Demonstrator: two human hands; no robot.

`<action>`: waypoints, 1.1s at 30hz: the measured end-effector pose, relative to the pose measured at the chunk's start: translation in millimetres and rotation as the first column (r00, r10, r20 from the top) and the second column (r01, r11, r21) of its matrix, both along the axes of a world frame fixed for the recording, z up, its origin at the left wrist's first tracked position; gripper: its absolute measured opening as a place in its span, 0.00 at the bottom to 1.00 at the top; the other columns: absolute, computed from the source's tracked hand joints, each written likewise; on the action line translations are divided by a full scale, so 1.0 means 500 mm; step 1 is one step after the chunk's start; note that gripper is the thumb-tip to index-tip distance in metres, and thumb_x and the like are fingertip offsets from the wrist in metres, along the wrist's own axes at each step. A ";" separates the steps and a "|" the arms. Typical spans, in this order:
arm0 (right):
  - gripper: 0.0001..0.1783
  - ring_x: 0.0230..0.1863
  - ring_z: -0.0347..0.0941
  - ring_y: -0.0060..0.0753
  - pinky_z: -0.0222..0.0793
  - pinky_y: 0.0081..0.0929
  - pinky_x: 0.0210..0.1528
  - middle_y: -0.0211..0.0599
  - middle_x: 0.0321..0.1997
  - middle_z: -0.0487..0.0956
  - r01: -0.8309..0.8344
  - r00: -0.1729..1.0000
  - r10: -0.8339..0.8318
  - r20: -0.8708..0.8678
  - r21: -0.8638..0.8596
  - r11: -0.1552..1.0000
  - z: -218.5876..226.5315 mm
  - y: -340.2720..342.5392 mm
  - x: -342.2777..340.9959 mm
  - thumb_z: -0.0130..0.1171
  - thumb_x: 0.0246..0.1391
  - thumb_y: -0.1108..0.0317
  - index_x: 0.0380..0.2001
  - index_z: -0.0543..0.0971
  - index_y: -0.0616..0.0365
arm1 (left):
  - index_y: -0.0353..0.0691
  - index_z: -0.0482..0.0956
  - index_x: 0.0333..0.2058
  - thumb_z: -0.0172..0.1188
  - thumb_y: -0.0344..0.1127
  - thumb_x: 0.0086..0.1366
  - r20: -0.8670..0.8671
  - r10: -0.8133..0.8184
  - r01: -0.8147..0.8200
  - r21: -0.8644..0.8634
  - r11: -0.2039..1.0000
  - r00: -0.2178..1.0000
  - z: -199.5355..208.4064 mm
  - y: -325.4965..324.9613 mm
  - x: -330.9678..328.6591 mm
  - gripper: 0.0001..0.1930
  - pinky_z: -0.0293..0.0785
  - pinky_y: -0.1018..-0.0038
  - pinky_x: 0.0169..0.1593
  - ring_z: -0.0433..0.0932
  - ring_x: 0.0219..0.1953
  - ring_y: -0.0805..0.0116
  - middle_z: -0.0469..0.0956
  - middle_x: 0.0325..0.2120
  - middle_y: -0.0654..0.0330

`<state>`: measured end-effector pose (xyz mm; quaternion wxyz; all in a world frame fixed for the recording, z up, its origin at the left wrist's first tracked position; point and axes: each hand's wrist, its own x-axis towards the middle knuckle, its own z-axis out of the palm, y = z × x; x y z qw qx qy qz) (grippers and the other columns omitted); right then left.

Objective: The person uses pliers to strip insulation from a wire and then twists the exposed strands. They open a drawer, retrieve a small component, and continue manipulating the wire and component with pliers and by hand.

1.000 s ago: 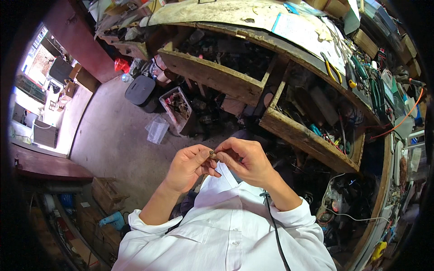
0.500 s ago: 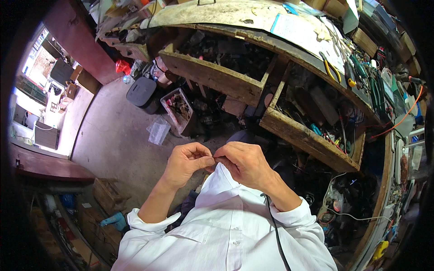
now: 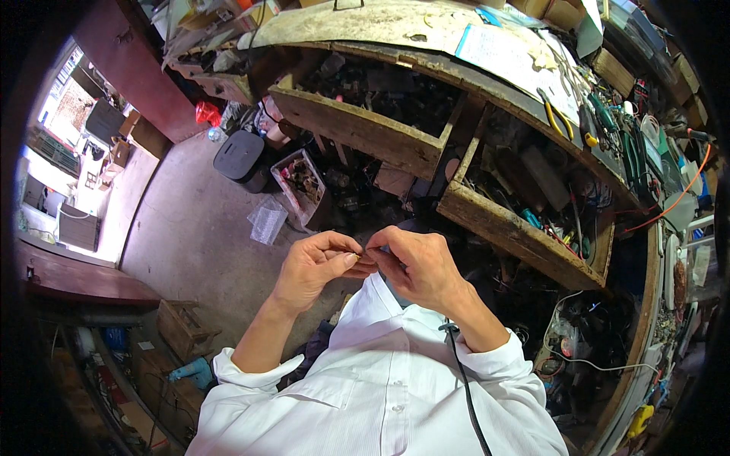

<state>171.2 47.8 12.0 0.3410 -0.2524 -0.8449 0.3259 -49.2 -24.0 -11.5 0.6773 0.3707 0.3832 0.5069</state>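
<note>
Both hands meet in front of my chest, fingertips almost touching. My left hand (image 3: 313, 270) is closed in a pinch, thumb against the fingers, around something too small to name; only a tiny dark bit shows at the tips. My right hand (image 3: 414, 266) is closed as well, its thumb and forefinger pinched together beside the left fingertips. What it holds, if anything, is hidden by the fingers. Below the hands lies the front of my white shirt (image 3: 372, 349), with a black cord (image 3: 465, 387) hanging down its right side.
Two wooden drawers stand pulled out ahead, the left drawer (image 3: 357, 125) and the right drawer (image 3: 525, 232), full of small parts. Yellow-handled pliers (image 3: 555, 114) lie on the cluttered workbench (image 3: 365, 29). A dark bin (image 3: 239, 156) and an open box (image 3: 300, 186) stand on the floor.
My right hand has risen slightly and its fingertips have drawn a little away from the left ones. The left hand stays nearly in place, still pinching.
</note>
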 end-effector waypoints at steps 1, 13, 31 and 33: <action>0.10 0.28 0.81 0.47 0.74 0.38 0.27 0.42 0.28 0.82 -0.002 1.000 0.002 0.000 0.007 1.000 -0.002 0.002 -0.001 0.66 0.55 0.75 0.40 0.77 0.58 | 0.28 0.78 0.49 0.57 0.26 0.74 0.000 0.004 -0.004 -0.008 1.000 1.000 0.002 0.001 0.002 0.09 0.85 0.59 0.55 0.87 0.49 0.54 0.85 0.45 0.44; 0.07 0.27 0.82 0.44 0.75 0.34 0.28 0.42 0.29 0.83 0.050 0.996 -0.052 -0.071 -0.036 0.998 -0.009 0.011 -0.006 0.66 0.56 0.77 0.38 0.80 0.58 | 0.31 0.84 0.45 0.65 0.22 0.69 -0.183 0.178 -0.122 0.283 0.951 0.967 -0.009 0.007 0.014 0.07 0.81 0.77 0.50 0.83 0.42 0.72 0.84 0.40 0.60; 0.04 0.24 0.79 0.43 0.71 0.33 0.27 0.44 0.27 0.81 -0.039 0.991 0.014 -0.130 -0.195 0.980 -0.046 0.011 -0.009 0.64 0.60 0.75 0.38 0.80 0.60 | 0.29 0.84 0.43 0.66 0.21 0.68 -0.215 0.357 -0.261 0.374 0.890 0.909 0.006 -0.019 0.021 0.06 0.80 0.78 0.49 0.82 0.42 0.73 0.81 0.41 0.58; 0.06 0.26 0.79 0.45 0.72 0.35 0.28 0.45 0.27 0.81 -0.129 0.986 0.108 -0.129 -0.161 0.978 -0.042 0.005 -0.003 0.65 0.58 0.75 0.39 0.80 0.61 | 0.29 0.84 0.42 0.66 0.21 0.68 -0.196 0.411 -0.324 0.362 0.874 0.890 -0.001 -0.020 0.022 0.06 0.80 0.78 0.49 0.82 0.42 0.72 0.82 0.40 0.58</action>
